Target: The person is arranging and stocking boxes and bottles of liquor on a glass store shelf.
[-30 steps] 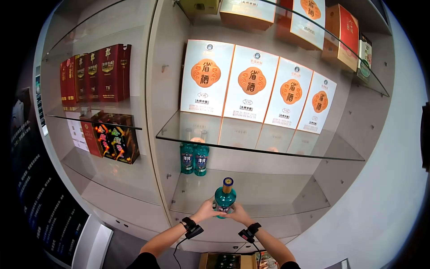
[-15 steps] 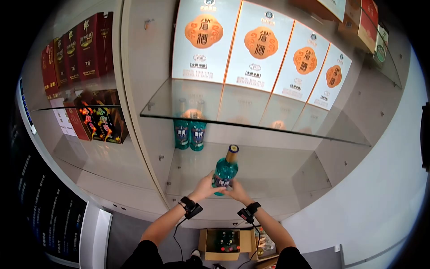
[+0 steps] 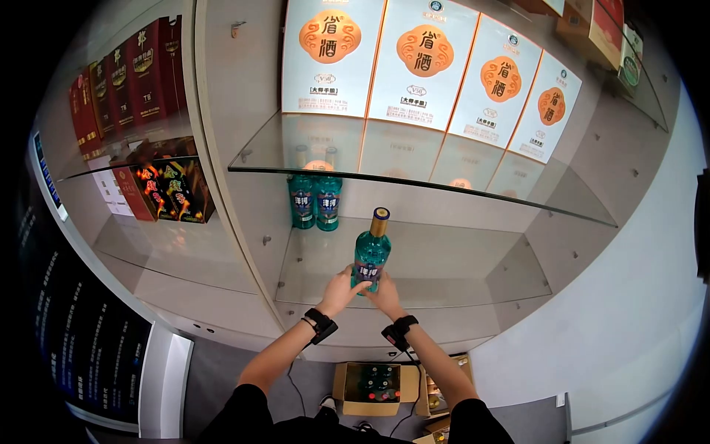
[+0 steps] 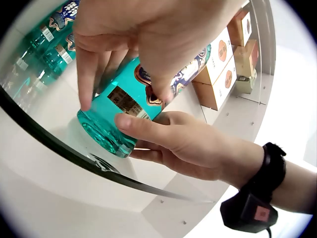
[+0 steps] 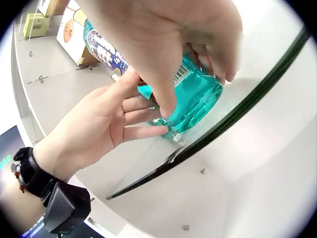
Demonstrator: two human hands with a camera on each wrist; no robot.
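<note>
A teal glass liquor bottle (image 3: 371,251) with a gold cap and dark label stands nearly upright between both hands in the head view. My left hand (image 3: 340,291) grips its lower left side, thumb across the front. From the right, my right hand (image 3: 386,296) holds the lower body. In the left wrist view the base of the bottle (image 4: 106,134) is right by the front edge of the lower glass shelf (image 4: 54,136). Two matching teal bottles (image 3: 316,201) stand at that shelf's back left corner.
Above, an upper glass shelf (image 3: 414,189) carries a row of white boxes (image 3: 329,66) with orange emblems. Red boxes (image 3: 133,81) fill a cabinet section at left. On the floor sits an open carton (image 3: 372,408) holding several bottles.
The head view has tilted downward, so the floor carton shows more fully. Both hands keep holding the bottle, which has moved in over the lower shelf's front edge.
</note>
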